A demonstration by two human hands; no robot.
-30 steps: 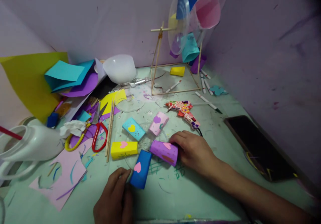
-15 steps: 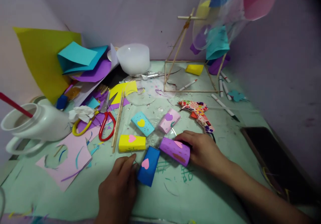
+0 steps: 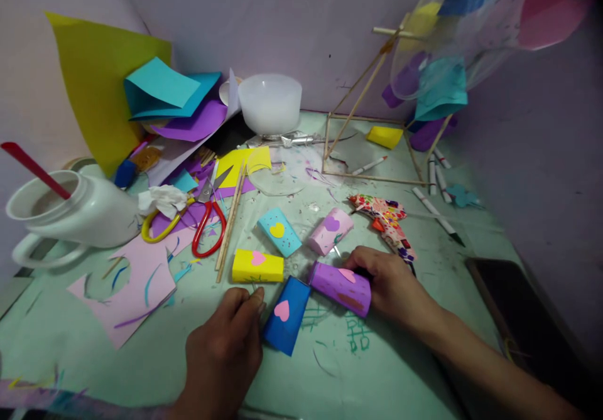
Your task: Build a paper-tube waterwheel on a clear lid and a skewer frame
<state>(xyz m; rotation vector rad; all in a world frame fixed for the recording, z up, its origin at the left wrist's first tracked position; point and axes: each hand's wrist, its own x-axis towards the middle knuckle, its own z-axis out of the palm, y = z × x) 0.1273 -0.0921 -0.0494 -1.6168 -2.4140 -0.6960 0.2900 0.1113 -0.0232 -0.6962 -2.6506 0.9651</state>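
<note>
Five-sided ring of small paper cups lies on a clear plastic disc [image 3: 293,263]: light blue cup [image 3: 279,231], pink cup [image 3: 331,230], yellow cup [image 3: 257,266], blue cup [image 3: 287,316] and purple cup [image 3: 342,288], each with a paper heart. My left hand [image 3: 226,338] pinches the disc's rim between the yellow and blue cups. On the other side, my right hand [image 3: 384,279] has its fingers closed at the rim behind the purple cup, beside the pink one; that cup hides part of the grip.
A floral glue gun [image 3: 384,219] lies beyond my right hand, with a dark phone [image 3: 522,319] at the right. Scissors [image 3: 207,219], sticks [image 3: 230,219], paper scraps and a tipped white mug [image 3: 89,210] lie left. Behind stand a white bowl [image 3: 271,103] and a stick frame [image 3: 377,178] bearing another cup wheel.
The whole scene has shifted a little to the right in view as the camera turned. Both hands keep their places at the cup ring.
</note>
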